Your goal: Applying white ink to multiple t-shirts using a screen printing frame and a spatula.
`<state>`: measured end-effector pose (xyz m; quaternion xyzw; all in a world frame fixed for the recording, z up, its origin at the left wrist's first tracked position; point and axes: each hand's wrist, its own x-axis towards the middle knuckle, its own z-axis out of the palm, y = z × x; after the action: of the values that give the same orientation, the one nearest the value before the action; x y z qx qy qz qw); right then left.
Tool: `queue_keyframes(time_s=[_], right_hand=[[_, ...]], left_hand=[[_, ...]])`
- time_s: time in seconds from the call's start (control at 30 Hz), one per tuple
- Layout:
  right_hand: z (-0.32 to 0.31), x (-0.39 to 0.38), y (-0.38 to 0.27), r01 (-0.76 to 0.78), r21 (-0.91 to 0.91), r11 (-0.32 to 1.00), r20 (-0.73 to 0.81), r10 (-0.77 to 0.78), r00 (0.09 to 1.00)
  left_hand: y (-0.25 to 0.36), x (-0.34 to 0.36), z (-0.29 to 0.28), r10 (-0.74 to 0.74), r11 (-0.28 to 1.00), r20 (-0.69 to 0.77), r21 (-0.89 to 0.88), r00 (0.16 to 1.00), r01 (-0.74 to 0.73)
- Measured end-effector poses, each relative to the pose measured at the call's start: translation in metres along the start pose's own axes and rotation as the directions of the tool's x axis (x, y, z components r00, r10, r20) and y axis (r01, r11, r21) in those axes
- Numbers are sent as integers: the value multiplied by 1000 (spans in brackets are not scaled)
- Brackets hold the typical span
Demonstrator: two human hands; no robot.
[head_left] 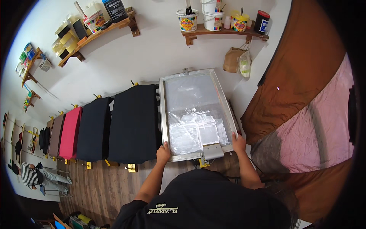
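Observation:
A screen-printing frame [164,114] with pale metal edges lies in front of me, its mesh streaked with white ink and shiny tape near my end. My left hand [163,152] is closed round its near left corner. At the near right side my right hand [239,142] grips the frame's edge, thumb on top. Between my hands, a flat grey metal piece [212,151] sits over the near edge; I cannot tell its exact kind. A small metal clip [185,71] is on the far edge. What lies under the screen is mostly hidden.
Left of the screen runs a row of boards covered in black cloth [133,124], red cloth [71,133] and brown cloth [57,139]. Wall shelves [225,31] hold ink tubs. Brown and pink fabric [293,95] hangs at right. Another person [32,175] stands far left.

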<state>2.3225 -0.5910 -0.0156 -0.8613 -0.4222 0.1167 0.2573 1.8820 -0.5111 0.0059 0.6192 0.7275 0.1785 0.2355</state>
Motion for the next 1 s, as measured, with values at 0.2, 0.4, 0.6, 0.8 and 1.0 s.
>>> queue_keyframes(time_s=[0.2,0.4,0.6,0.8,1.0], right_hand=[[-10,-5,-14,39,-87,995,-58,-44,997],[-14,-20,-17,-35,-185,982,-33,29,999],[27,-54,31,-35,120,992,-338,74,938],[47,-170,104,-591,155,792,350,516,782],[46,-213,177,-60,-153,986,861,163,483]], left_hand=[[-12,4,4,-94,994,103,-38,990,98],[-35,1,9,-100,954,262,-249,960,168],[-156,-88,42,-242,218,788,-524,566,823],[-337,-266,53,89,993,511,25,855,-118],[-370,-304,38,-315,949,669,227,673,219]])
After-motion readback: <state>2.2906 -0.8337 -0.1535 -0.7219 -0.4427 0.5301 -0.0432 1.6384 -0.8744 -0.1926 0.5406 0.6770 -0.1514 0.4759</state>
